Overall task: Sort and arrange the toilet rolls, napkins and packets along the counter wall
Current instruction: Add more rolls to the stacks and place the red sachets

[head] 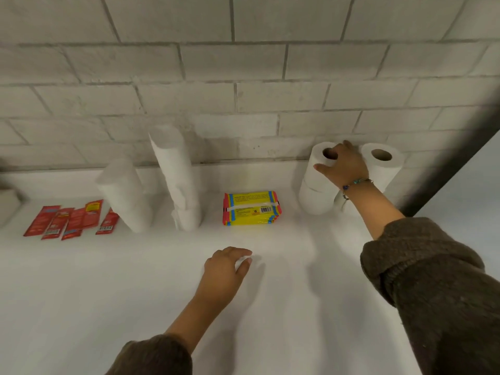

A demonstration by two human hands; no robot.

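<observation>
White counter (pixel 81 293): red packets (pixel 70 220), 2 tall rolls (pixel 176 180), yellow napkin pack (pixel 251 209), toilet-roll stacks (pixel 316 196)

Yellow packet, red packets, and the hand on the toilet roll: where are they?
Yellow packet (pixel 251 213), head view: middle of its top face.
Red packets (pixel 72 221), head view: a middle packet in the row.
Right hand (pixel 343 166), head view: back of the hand, gripping the toilet roll (pixel 316 156).

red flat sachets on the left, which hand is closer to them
Left. The left hand is right of the red flat sachets, nearer the camera; the right hand is farther right, gripping the top white toilet roll.
</observation>
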